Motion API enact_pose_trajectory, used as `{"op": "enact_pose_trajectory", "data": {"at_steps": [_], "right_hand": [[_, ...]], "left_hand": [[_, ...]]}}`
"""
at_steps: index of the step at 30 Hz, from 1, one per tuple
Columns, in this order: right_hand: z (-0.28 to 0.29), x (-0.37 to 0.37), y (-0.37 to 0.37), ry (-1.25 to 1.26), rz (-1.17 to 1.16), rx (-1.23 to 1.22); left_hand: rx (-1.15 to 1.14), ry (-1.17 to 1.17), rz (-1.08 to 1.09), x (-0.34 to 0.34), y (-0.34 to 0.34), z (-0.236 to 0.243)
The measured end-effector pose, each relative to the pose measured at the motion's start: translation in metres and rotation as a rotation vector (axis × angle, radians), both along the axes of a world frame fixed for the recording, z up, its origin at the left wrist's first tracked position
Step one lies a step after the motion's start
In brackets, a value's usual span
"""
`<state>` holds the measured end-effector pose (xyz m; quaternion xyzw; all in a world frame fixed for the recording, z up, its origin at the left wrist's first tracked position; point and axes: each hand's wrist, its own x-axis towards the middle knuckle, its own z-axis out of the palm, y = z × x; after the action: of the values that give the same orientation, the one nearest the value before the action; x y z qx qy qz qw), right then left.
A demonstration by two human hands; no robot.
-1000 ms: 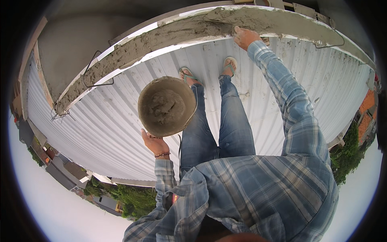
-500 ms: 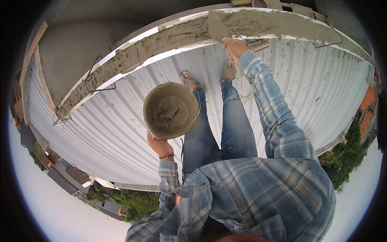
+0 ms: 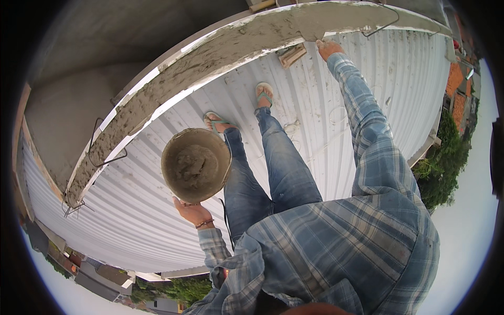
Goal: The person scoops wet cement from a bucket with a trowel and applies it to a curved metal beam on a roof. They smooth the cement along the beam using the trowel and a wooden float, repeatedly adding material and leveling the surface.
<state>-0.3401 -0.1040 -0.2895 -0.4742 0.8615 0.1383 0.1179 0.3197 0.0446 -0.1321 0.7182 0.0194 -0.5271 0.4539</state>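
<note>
My left hand (image 3: 191, 211) supports a round mortar bucket (image 3: 219, 167) from beneath, its fingers partly hidden under the base. Wet grey mortar (image 3: 191, 164) lies in the bottom of the bucket. With my right arm stretched far forward, my right hand (image 3: 329, 48) grips a trowel (image 3: 312, 32) by its handle. The trowel blade rests flat against the mortar-covered top of a long narrow beam (image 3: 226, 46). Around the blade the surface looks fairly smooth; farther left the mortar is rough and streaked.
I stand in sandals on a ribbed metal roof (image 3: 310, 113). A small wooden block (image 3: 292, 54) lies beside the beam. Bent wire clamps (image 3: 382, 21) straddle the beam at left and right. Beyond it is a dark recess (image 3: 126, 42). Trees (image 3: 446, 163) and rooftops show past the roof edge.
My right hand has moved the trowel to the right along the beam, past the wooden block. My view has turned and shifted too. The bucket stays on my left hand.
</note>
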Motion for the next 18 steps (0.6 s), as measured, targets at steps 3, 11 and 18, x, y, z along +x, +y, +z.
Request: {"op": "enact_pose_trajectory", "data": {"at_steps": [3,11,18], "right_hand": [[0.022,0.086,-0.029,-0.833,-0.807,-0.114],[0.071,0.28,-0.014,-1.101,-0.378,0.023],[0.096,0.094,-0.027,-0.964,-0.768,-0.304]], "left_hand": [[-0.015,-0.087,-0.007,0.01,-0.002,0.013],[0.033,-0.049,-0.039,-0.019,-0.014,0.015],[0.045,-0.044,0.002,-0.043,-0.023,0.015]]}}
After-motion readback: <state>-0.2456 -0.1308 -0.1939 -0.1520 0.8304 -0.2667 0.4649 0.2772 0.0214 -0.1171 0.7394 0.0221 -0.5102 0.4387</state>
